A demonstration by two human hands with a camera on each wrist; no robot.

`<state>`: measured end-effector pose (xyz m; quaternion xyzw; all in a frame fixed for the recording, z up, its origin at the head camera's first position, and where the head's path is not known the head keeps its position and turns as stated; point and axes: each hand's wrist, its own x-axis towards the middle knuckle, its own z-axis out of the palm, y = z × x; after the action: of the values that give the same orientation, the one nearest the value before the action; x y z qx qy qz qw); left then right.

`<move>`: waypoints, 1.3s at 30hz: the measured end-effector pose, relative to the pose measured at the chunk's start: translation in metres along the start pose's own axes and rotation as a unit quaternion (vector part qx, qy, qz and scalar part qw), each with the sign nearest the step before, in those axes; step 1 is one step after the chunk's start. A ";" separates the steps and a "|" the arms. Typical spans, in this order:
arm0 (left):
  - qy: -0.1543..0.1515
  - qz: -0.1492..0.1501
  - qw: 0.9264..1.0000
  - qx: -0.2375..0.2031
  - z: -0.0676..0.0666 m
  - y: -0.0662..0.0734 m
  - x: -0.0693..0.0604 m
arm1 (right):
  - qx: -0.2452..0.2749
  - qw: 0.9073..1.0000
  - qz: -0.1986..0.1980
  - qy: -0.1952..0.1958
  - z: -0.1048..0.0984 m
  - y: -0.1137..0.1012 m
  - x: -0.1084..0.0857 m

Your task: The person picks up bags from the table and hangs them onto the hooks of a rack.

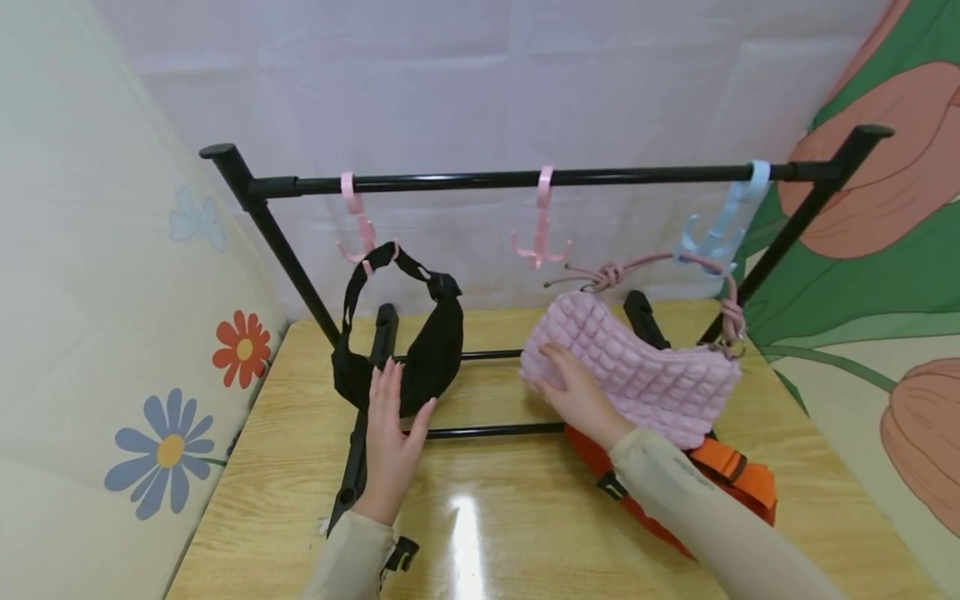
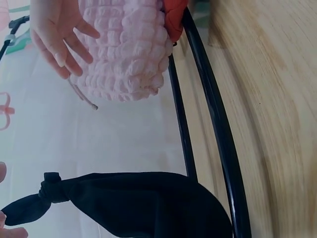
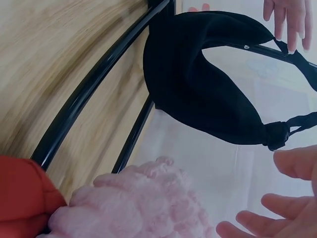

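Note:
A black knotted shoulder bag [image 1: 435, 350] hangs by its strap from the left pink hook [image 1: 360, 221]. My left hand [image 1: 393, 442] is in front of that bag with its fingers extended; whether they touch it I cannot tell. On the right, a pink quilted bag [image 1: 637, 358] hangs by its cord strap from the blue hook [image 1: 720, 221]. In front of its left end is my right hand [image 1: 581, 392], and in the left wrist view that hand's fingers [image 2: 74, 47] are spread and loosely bent, gripping nothing.
A black rack's top bar [image 1: 450, 181] carries the hooks, with a bare pink hook [image 1: 542, 221] in the middle. Below the pink bag, an orange-red bag [image 1: 738, 479] with buckles lies on the wooden table [image 1: 525, 517]. Lower rails cross between the rack's feet.

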<state>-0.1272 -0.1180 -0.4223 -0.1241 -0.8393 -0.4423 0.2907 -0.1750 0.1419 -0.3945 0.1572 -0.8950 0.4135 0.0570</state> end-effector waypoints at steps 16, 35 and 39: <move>-0.081 -0.100 0.991 -0.037 0.004 0.006 -0.002 | 0.007 0.999 -0.026 0.032 -0.012 0.017 -0.018; -0.111 -0.112 0.987 -0.023 0.008 0.008 -0.003 | 0.015 0.999 0.021 0.036 -0.041 0.029 -0.037; -0.107 -0.104 0.989 -0.021 0.010 0.007 -0.003 | 0.012 0.999 0.029 0.034 -0.045 0.029 -0.040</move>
<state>-0.1248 -0.1059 -0.4237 -0.0884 -0.8644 -0.4720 0.1490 -0.1480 0.2033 -0.3952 0.1177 -0.8916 0.4311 0.0733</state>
